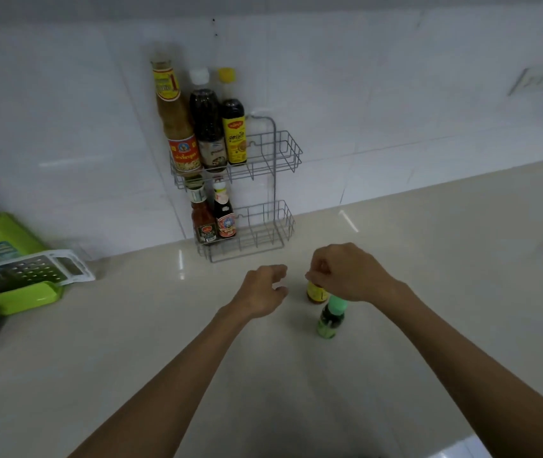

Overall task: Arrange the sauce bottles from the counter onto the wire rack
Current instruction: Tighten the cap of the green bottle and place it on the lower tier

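1. Head view, counts: seven bottles. Three stand on the upper shelf of the wire rack [265,160], two on its lower shelf, at 12 o'clock. Two stand on the counter [429,259]: a yellow-labelled bottle [316,293] and a green-capped bottle [331,318] just beside it at 5 o'clock.
2. Surroundings: a green cutting board [15,292] with a grater [32,269] on it lies at 9 o'clock, well apart. The right halves of both shelves are free.
3. Fingers: the right hand [346,272] has fingertips pinched on the yellow-labelled bottle's top. The left hand [263,289] hovers beside it at 9 o'clock, fingers loosely curled and apart, holding nothing.
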